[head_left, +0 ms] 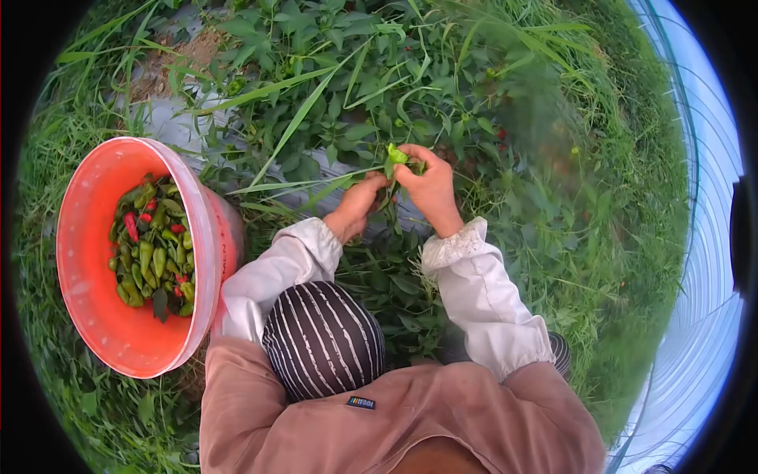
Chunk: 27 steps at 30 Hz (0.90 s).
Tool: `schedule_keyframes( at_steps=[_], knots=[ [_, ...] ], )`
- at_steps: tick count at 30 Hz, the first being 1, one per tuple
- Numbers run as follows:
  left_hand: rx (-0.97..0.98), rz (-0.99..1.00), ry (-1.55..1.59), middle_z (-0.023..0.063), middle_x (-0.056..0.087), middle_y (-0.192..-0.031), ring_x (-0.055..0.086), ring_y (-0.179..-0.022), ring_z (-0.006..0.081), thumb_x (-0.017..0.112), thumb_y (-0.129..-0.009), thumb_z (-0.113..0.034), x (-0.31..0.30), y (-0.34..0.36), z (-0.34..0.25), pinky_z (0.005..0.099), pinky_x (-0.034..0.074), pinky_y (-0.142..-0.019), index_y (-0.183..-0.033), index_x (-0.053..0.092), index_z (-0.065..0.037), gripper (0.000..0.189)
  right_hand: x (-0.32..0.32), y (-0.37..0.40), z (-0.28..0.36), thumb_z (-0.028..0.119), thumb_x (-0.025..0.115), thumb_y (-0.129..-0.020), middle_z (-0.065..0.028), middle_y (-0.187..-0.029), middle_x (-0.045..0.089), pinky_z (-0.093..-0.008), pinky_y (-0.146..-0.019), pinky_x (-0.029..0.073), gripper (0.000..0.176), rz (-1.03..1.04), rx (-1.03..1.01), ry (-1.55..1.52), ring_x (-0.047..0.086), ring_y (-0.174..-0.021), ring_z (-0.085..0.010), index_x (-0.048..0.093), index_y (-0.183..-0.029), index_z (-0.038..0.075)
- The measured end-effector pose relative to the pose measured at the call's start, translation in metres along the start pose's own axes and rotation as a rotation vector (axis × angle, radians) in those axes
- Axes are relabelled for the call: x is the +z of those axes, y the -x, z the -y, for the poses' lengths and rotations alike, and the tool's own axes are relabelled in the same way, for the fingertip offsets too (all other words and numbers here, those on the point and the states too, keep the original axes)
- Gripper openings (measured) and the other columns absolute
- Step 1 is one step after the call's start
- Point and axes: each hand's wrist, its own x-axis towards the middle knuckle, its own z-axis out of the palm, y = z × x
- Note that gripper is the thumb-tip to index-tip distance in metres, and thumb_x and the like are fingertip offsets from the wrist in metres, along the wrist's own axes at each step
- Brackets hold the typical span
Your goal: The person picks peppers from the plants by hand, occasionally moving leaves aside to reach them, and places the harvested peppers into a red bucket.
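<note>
A small green pepper (397,154) sits up in the pepper plant (371,87), about the middle of the bush and clear of the ground. The right hand (430,188) has it pinched between thumb and fingertips. I can't tell whether it is attached to the plant. The left hand (359,201) is just beside, touching the right. Its fingers are curled tight on a bunch of stems (384,175) right under the pepper. Both arms wear white sleeves (482,304), and a striped knee (322,340) shows between them.

A red bucket (95,316) stands well apart on the person's left, among grass. It holds a heap of peppers (154,249), mostly green with a few red. Grey sheeting (170,118) lies on the soil beyond the bucket. Clear plastic wall (711,316) curves down the far right.
</note>
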Motion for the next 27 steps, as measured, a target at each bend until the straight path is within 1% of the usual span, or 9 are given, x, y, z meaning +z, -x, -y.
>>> schedule_keyframes(
  at_steps=[1, 3, 11, 15, 17, 18, 21, 25, 27],
  knots=[
    [-0.016, 0.015, -0.051, -0.0018, 0.062, -0.1, 0.058, -0.087, 0.0096, 0.058, -0.092, -0.021, 0.003, 0.0, -0.002, 0.0263, 0.047, -0.072, -0.104, 0.059, -0.01, 0.016, -0.005, 0.003, 0.004, 0.012, 0.068, -0.077, -0.0066, -0.08, 0.069, -0.0281, -0.061, 0.05, 0.029, 0.0, -0.003, 0.002, 0.065, -0.07, -0.0159, 0.067, -0.103, 0.0],
    [0.017, 0.024, -0.043, -0.0008, 0.062, -0.093, 0.059, -0.082, 0.0092, 0.058, -0.093, -0.024, 0.006, 0.002, -0.003, 0.0244, 0.046, -0.068, -0.103, 0.06, -0.01, 0.017, -0.012, 0.012, 0.019, 0.007, 0.066, -0.078, -0.0041, -0.081, 0.066, -0.0214, -0.058, 0.046, 0.032, 0.079, 0.37, -0.495, 0.059, -0.068, -0.0071, 0.063, -0.109, -0.002],
    [0.204, 0.182, 0.015, 0.0007, 0.063, -0.084, 0.056, -0.067, 0.008, 0.058, -0.094, -0.029, 0.021, 0.026, -0.024, 0.0218, 0.043, -0.058, -0.101, 0.062, -0.008, 0.022, -0.012, 0.015, 0.05, 0.006, 0.063, -0.082, -0.0041, -0.078, 0.063, -0.0207, -0.052, 0.043, 0.022, 0.266, 0.53, -0.798, 0.059, -0.063, -0.0077, 0.061, -0.104, 0.0],
    [0.087, 0.071, -0.012, 0.0018, 0.062, -0.084, 0.058, -0.07, 0.0101, 0.056, -0.092, -0.022, 0.011, 0.014, -0.019, 0.0228, 0.045, -0.062, -0.097, 0.062, -0.007, 0.017, -0.013, 0.028, 0.044, 0.005, 0.063, -0.082, -0.0031, -0.075, 0.063, -0.0226, -0.055, 0.046, 0.019, 0.164, 0.372, -0.572, 0.061, -0.064, -0.0087, 0.062, -0.101, 0.0],
    [0.14, 0.082, -0.064, 0.0019, 0.061, -0.081, 0.057, -0.071, 0.0104, 0.053, -0.09, -0.018, 0.014, 0.021, -0.026, 0.0232, 0.045, -0.062, -0.093, 0.062, -0.008, 0.014, -0.014, 0.038, 0.029, 0.005, 0.062, -0.081, -0.0029, -0.074, 0.064, -0.0247, -0.06, 0.05, 0.016, 0.019, 0.022, -0.077, 0.064, -0.067, -0.0102, 0.064, -0.098, 0.001],
    [0.138, 0.083, -0.063, 0.0019, 0.061, -0.081, 0.057, -0.071, 0.0104, 0.053, -0.09, -0.018, 0.018, 0.026, -0.034, 0.0232, 0.045, -0.062, -0.093, 0.062, -0.008, 0.014, -0.014, 0.041, 0.032, 0.004, 0.064, -0.079, -0.0044, -0.078, 0.066, -0.0248, -0.065, 0.051, 0.017, -0.024, 0.008, -0.112, 0.065, -0.07, -0.0092, 0.065, -0.096, 0.002],
    [-0.043, 0.171, 0.235, 0.0016, 0.06, -0.081, 0.055, -0.068, 0.0102, 0.056, -0.094, -0.035, 0.032, 0.041, -0.06, 0.0243, 0.045, -0.062, -0.093, 0.062, -0.008, 0.028, -0.014, 0.053, 0.036, 0.004, 0.064, -0.078, -0.0055, -0.08, 0.068, -0.0239, -0.066, 0.05, 0.018, -0.013, -0.14, 0.028, 0.064, -0.074, -0.0071, 0.065, -0.096, 0.002],
    [0.043, 0.212, -0.073, 0.0031, 0.06, -0.085, 0.055, -0.072, 0.0113, 0.06, -0.093, -0.042, 0.014, 0.016, -0.043, 0.0241, 0.048, -0.066, -0.101, 0.059, -0.007, 0.036, -0.009, 0.066, 0.054, 0.001, 0.061, -0.083, -0.0037, -0.086, 0.068, -0.0228, -0.069, 0.05, 0.02, 0.044, 0.071, -0.188, 0.063, -0.075, -0.0079, 0.061, -0.104, 0.0],
    [0.016, -0.064, -0.012, 0.0008, 0.059, -0.076, 0.057, -0.073, 0.0096, 0.065, -0.092, -0.033, 0.025, 0.016, -0.029, 0.0237, 0.046, -0.061, -0.09, 0.06, -0.007, 0.027, 0.0, 0.062, 0.093, 0.001, 0.061, -0.084, -0.0019, -0.084, 0.068, -0.0208, -0.067, 0.048, 0.02, 0.101, 0.137, -0.396, 0.059, -0.07, -0.0053, 0.06, -0.104, 0.001]
  ],
)
